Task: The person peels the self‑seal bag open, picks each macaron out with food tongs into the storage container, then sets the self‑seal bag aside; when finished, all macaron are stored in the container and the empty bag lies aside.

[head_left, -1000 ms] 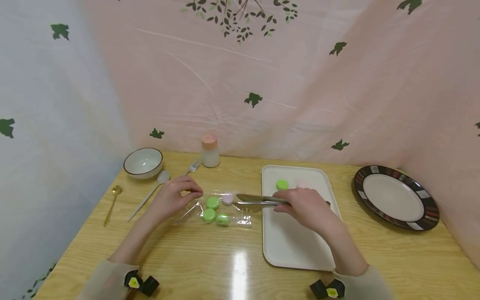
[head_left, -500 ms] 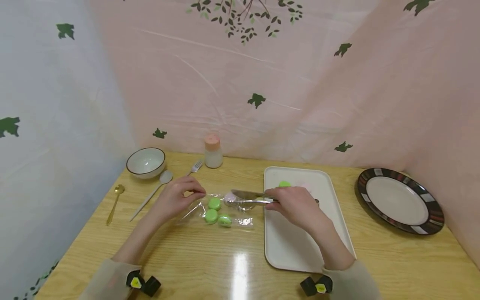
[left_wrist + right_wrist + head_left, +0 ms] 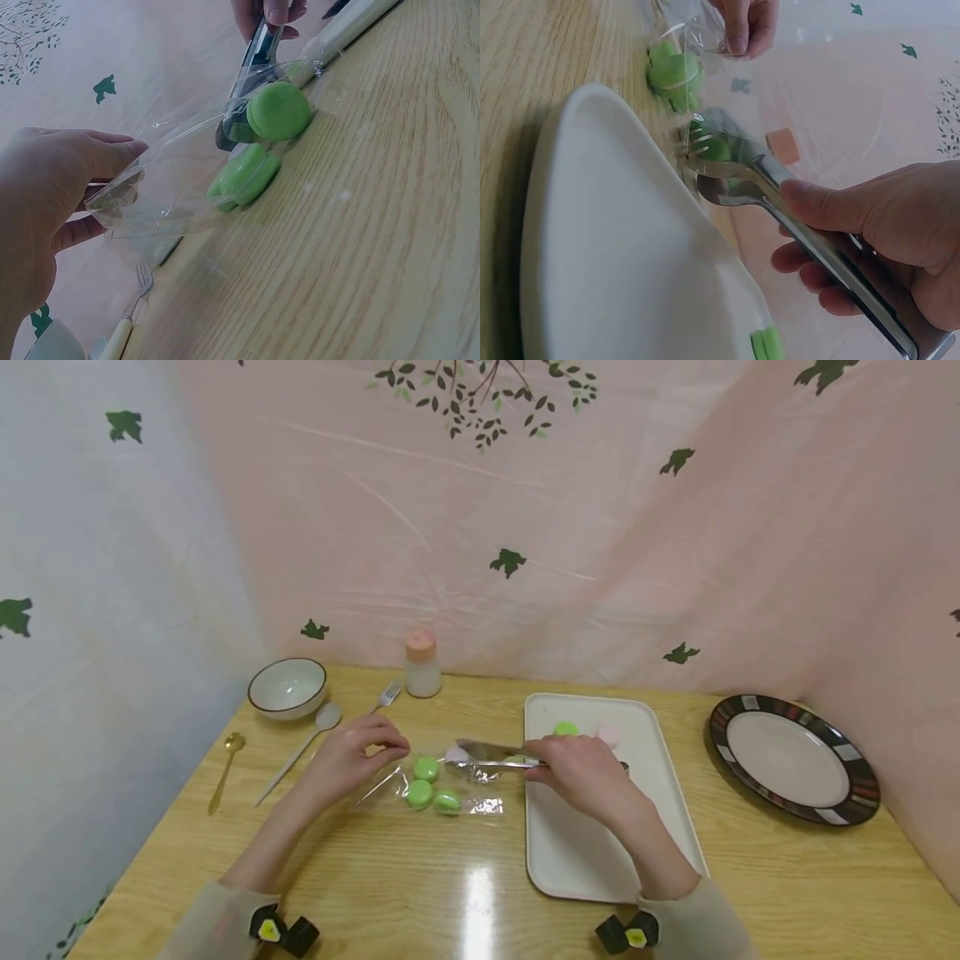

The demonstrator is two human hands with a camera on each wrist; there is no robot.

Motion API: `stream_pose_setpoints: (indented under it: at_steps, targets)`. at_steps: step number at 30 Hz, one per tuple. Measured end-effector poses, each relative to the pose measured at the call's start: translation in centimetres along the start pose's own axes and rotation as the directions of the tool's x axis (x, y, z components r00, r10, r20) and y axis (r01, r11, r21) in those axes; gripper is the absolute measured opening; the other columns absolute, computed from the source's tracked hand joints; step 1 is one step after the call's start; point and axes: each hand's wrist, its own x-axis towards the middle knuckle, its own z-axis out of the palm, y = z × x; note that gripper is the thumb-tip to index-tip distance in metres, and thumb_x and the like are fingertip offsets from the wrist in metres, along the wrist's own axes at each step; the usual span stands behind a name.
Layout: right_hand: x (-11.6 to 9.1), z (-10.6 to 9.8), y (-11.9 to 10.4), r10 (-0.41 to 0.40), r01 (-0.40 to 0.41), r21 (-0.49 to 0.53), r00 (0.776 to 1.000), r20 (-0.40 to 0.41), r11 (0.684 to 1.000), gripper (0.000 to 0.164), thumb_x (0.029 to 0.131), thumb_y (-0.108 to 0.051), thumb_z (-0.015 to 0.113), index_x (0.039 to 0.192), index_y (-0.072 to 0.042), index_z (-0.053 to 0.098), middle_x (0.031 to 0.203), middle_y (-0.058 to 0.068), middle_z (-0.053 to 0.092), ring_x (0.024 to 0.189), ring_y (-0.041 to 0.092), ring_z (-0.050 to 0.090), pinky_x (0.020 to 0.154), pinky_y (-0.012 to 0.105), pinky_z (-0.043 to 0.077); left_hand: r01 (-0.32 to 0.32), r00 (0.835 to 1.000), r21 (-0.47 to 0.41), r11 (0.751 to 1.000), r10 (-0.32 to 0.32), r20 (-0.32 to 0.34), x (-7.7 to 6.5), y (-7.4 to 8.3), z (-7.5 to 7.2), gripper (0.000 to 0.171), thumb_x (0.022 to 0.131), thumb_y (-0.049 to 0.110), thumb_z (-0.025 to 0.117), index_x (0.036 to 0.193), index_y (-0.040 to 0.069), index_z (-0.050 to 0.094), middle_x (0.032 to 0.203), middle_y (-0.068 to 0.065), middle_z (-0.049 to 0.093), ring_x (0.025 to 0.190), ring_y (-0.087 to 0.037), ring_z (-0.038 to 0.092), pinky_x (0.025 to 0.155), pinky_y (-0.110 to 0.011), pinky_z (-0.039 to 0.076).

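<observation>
My left hand [image 3: 358, 752] pinches the upper left edge of a clear plastic bag [image 3: 487, 807] lying on the table, and the film stands lifted at its fingertips in the left wrist view. Inside show several macarons: a green macaron [image 3: 419, 794], others like it, and a pale lilac macaron [image 3: 454, 754]. Metal tongs [image 3: 821, 251] are gripped in my right hand [image 3: 588, 777], thumb on one arm and fingers on the other. Their tips, one slotted like a fork, reach into the bag and overlap the lilac macaron in the head view.
Under my right forearm lies a white tray [image 3: 577, 860] bearing a green macaron [image 3: 566, 728] and a pink macaron [image 3: 608, 736]. A dark-rimmed plate [image 3: 787, 760] is farther right. Leftward stand a bowl [image 3: 288, 687], spoon [image 3: 327, 717], gold spoon [image 3: 225, 772], fork [image 3: 389, 693] and pink-lidded jar [image 3: 423, 665].
My right hand has moved left with the tongs, bringing their tips from beside the lilac macaron to over it. My left hand keeps its pinch on the bag.
</observation>
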Motion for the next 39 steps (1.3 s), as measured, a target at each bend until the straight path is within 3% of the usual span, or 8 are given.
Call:
stream_pose_setpoints:
  at_steps: [12, 29, 34, 39]
  targets:
    - [0.1, 0.3, -0.1, -0.009, 0.009, -0.013, 1.0, -0.007, 1.0, 0.013, 0.081, -0.036, 0.072, 0.082, -0.029, 0.061, 0.063, -0.016, 0.051, 0.054, 0.006, 0.039, 0.045, 0.021, 0.032, -0.032, 0.999, -0.013, 0.999, 0.032, -0.001, 0.0, 0.1, -0.1, 0.008, 0.079, 0.017, 0.076, 0.083, 0.023, 0.072, 0.086, 0.014, 0.065, 0.083, -0.001, 0.061, 0.074, -0.024, 0.053]
    - [0.1, 0.3, 0.1, -0.04, 0.04, -0.006, 0.999, -0.025, 0.999, 0.014, 0.081, -0.036, 0.072, 0.08, -0.029, 0.06, 0.064, -0.017, 0.052, 0.054, 0.006, 0.039, 0.046, 0.021, 0.031, -0.053, 0.998, 0.002, 0.999, 0.053, -0.016, -0.1, 0.1, 0.0, 0.008, 0.079, 0.016, 0.076, 0.083, 0.023, 0.072, 0.086, 0.013, 0.066, 0.083, -0.003, 0.062, 0.074, -0.026, 0.053]
    - [-0.2, -0.2, 0.0, -0.036, 0.036, 0.011, 0.999, -0.025, 0.999, 0.011, 0.082, -0.037, 0.07, 0.088, -0.029, 0.065, 0.067, -0.017, 0.056, 0.057, 0.004, 0.042, 0.048, 0.021, 0.034, -0.056, 0.998, 0.014, 0.998, 0.057, -0.025, -0.2, 0.1, -0.1, 0.009, 0.078, 0.016, 0.077, 0.082, 0.022, 0.072, 0.086, 0.013, 0.067, 0.083, -0.004, 0.063, 0.074, -0.025, 0.053]
    - [-1.1, -1.2, 0.7, -0.011, 0.012, 0.024, 1.0, -0.012, 1.0, 0.01, 0.082, -0.037, 0.07, 0.088, -0.031, 0.064, 0.063, -0.018, 0.049, 0.055, 0.005, 0.04, 0.048, 0.022, 0.033, -0.053, 0.998, 0.013, 0.998, 0.054, -0.023, -0.1, 0.1, -0.1, 0.009, 0.079, 0.016, 0.076, 0.083, 0.022, 0.072, 0.086, 0.012, 0.067, 0.083, -0.004, 0.062, 0.074, -0.024, 0.053]
